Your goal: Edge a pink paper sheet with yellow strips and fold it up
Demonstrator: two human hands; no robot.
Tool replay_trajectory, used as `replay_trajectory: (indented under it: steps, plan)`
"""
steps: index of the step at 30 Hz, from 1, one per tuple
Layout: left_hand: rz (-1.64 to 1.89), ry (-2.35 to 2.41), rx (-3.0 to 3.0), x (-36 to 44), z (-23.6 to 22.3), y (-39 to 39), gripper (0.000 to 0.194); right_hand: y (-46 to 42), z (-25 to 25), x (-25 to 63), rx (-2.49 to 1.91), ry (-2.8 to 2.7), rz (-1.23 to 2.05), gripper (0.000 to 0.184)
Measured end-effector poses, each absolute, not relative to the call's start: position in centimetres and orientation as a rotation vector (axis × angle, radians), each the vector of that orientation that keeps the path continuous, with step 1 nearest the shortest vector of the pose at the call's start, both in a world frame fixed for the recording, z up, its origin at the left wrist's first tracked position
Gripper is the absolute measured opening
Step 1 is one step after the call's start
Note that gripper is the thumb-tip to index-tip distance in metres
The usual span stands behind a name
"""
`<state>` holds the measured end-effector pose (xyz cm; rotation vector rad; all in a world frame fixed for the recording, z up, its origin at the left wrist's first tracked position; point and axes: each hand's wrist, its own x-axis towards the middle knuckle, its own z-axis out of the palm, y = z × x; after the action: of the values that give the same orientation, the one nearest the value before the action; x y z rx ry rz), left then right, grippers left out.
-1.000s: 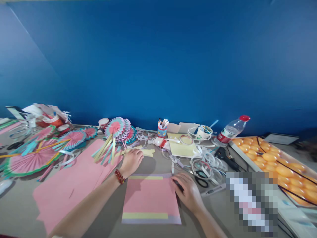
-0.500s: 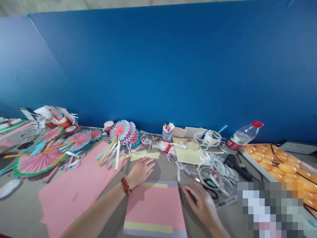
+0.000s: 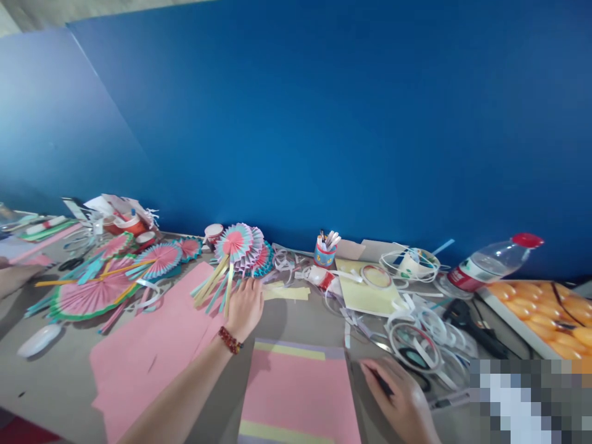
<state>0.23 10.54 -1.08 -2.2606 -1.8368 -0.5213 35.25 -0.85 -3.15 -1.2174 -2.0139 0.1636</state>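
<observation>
My left hand [image 3: 246, 305], wearing a beaded bracelet, lies with its fingers stretched forward beside the paper streamers [image 3: 226, 287] of a pleated paper fan [image 3: 234, 242]. Close to its fingertips are yellow paper strips [image 3: 287, 291]. In front of me is a pink sheet [image 3: 298, 388] with yellow and lilac bands along its far and near edges. To the sheet's right, my right hand [image 3: 402, 394] is closed around a slim dark object [image 3: 383, 383], mostly hidden by the fingers. Larger pink sheets [image 3: 152, 351] spread out under my left forearm.
More pleated fans [image 3: 95, 296] cover the left side. A pen cup [image 3: 324, 254], yellow paper [image 3: 365, 290], white tape rolls [image 3: 416, 345] and a black glue gun [image 3: 476, 327] stand rightward. A plastic bottle [image 3: 493, 265] leans at the back. Another person's hand [image 3: 16, 277] shows far left.
My left hand has moved from the banded sheet's far edge leftward to the streamers. The view has turned left, and another person's hand has come in. My right hand keeps its hold.
</observation>
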Motion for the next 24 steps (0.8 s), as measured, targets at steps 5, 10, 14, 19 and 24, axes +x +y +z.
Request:
replay_trajectory:
  steps: [5,10,14,19,24]
  plan:
    - [-0.395,-1.844,-2.220,-0.2,-1.8,10.7,0.024,-1.0,-3.1,35.2,-1.269,-2.001,0.197,0.013]
    - [-0.339,-1.827,-2.241,-0.1,-1.7,11.0,0.026,-1.0,-2.5,34.7,-1.311,-2.027,0.232,0.017]
    - [-0.333,-1.812,-2.271,-0.1,-1.7,11.1,0.024,-1.2,-2.3,34.4,-1.351,-2.043,0.265,0.018]
    - [-0.371,-1.797,-2.295,-0.6,-2.0,11.4,0.023,-1.2,-2.4,33.8,-1.370,-2.073,0.303,0.019]
    - [-0.469,-1.770,-2.351,-1.0,-2.4,11.9,0.025,-0.8,-2.7,33.4,-1.348,-2.068,0.316,0.018]
